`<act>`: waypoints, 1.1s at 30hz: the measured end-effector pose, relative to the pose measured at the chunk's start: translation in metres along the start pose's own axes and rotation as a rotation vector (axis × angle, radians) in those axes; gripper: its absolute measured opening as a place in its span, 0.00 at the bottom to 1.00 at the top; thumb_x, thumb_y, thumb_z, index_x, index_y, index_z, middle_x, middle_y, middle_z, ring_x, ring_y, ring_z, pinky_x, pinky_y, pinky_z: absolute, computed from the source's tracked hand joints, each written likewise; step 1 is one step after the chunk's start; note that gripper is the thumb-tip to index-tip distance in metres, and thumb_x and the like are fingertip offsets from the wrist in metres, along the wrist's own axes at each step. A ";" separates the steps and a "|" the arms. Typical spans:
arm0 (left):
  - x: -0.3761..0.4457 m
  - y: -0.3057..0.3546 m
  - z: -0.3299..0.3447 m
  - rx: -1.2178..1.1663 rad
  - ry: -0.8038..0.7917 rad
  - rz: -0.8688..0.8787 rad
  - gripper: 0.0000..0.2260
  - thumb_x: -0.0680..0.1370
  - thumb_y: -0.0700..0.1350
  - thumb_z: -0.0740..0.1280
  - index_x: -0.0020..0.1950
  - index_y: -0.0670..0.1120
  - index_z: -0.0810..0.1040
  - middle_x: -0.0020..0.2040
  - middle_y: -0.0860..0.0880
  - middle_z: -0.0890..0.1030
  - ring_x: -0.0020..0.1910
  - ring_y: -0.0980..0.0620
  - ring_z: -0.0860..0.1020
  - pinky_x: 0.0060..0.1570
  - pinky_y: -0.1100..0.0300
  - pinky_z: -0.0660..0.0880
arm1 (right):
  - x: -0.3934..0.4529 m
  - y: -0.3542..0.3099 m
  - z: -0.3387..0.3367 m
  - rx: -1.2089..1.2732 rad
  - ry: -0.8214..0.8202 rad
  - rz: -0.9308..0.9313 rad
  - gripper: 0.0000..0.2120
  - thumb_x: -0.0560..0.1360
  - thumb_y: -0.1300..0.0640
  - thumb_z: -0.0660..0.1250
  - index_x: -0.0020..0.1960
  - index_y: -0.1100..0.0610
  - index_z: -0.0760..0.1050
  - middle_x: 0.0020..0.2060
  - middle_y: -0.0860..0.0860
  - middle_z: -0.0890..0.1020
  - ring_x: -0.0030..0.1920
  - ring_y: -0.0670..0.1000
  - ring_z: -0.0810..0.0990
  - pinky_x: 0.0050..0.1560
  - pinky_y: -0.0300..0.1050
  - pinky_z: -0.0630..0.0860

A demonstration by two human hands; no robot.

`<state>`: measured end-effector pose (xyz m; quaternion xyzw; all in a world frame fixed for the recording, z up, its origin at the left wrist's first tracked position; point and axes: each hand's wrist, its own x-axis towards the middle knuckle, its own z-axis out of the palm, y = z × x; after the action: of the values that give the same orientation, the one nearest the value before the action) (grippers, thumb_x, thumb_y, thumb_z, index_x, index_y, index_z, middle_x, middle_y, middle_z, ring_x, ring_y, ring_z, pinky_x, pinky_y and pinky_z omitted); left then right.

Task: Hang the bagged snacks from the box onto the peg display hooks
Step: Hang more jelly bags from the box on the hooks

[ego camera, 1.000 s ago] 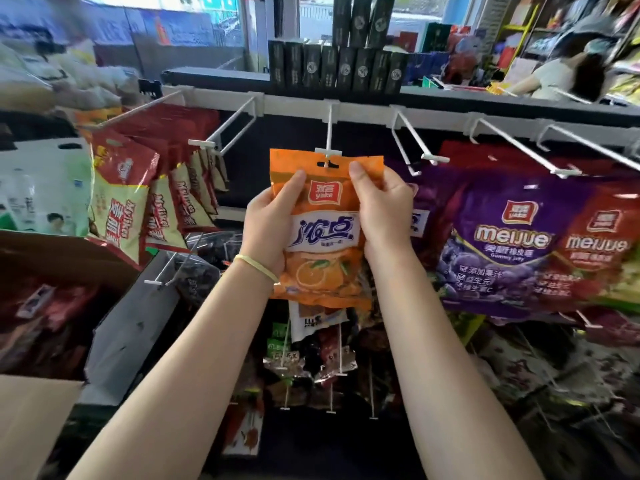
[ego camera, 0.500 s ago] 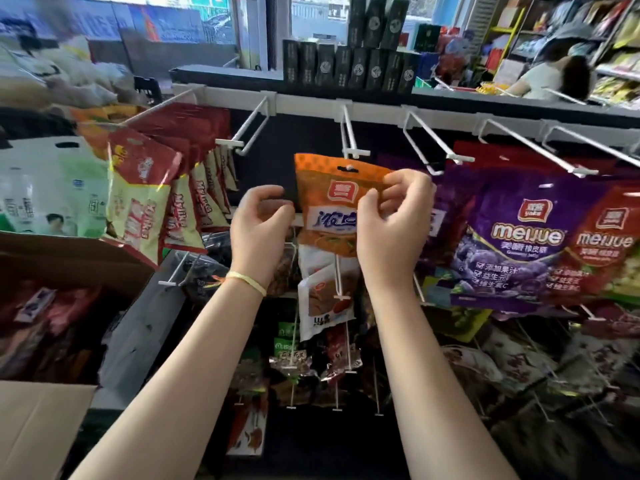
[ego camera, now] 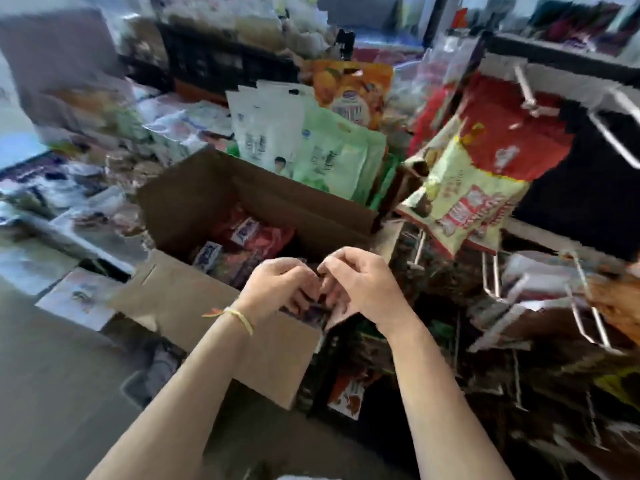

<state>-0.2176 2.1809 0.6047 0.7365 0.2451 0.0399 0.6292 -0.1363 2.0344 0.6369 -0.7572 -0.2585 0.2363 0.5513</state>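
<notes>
Head view, heavily motion-blurred. Both hands sit together over the near edge of the box [ego camera: 194, 199]. Left hand [ego camera: 280, 289] and right hand [ego camera: 360, 285] have fingers curled inward, tips almost touching; something dark shows between them, but can't tell if it's a bag being held or just box contents behind. Calling the hold unknown.

Bags [ego camera: 256, 237] still in the box: red and dark packs lying flat, loosely piled, toward the far side. Hooks [ego camera: 533, 105] are up right, well apart from the hands; a red-and-yellow pack [ego camera: 464, 199] already hangs there.

Handling, my read: light foil/plastic pouches, soft, crinkly, slick. They'll flop if held by the body, and the contents likely crush under a squeeze. Pinch the flat top header either side of the hang hole, both hands, so the hole stays open and square to the hook tip. Pull one at a time; slick packs will slide off each other.
</notes>
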 end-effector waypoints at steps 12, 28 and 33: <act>0.086 -0.151 -0.145 0.980 0.303 0.203 0.19 0.79 0.53 0.54 0.41 0.47 0.81 0.44 0.47 0.83 0.49 0.44 0.79 0.64 0.51 0.63 | 0.127 0.079 0.164 0.138 0.085 0.562 0.06 0.81 0.61 0.62 0.58 0.57 0.73 0.52 0.57 0.79 0.51 0.54 0.82 0.52 0.52 0.82; 0.118 -0.205 -0.122 0.853 0.780 0.562 0.12 0.76 0.43 0.59 0.40 0.41 0.80 0.44 0.43 0.80 0.43 0.41 0.76 0.66 0.47 0.67 | 0.206 0.119 0.200 0.129 0.109 0.745 0.08 0.79 0.56 0.70 0.57 0.55 0.77 0.49 0.53 0.82 0.46 0.52 0.80 0.36 0.42 0.76; 0.119 -0.205 -0.122 0.863 0.753 0.570 0.14 0.77 0.45 0.58 0.42 0.41 0.82 0.48 0.42 0.82 0.46 0.41 0.77 0.68 0.47 0.65 | 0.204 0.101 0.186 0.114 0.116 0.612 0.03 0.80 0.57 0.67 0.50 0.50 0.80 0.52 0.53 0.85 0.50 0.53 0.82 0.42 0.45 0.76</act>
<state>-0.2220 2.3585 0.4066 0.8953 0.2382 0.3595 0.1116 -0.0885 2.2735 0.4729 -0.7801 0.0270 0.3617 0.5099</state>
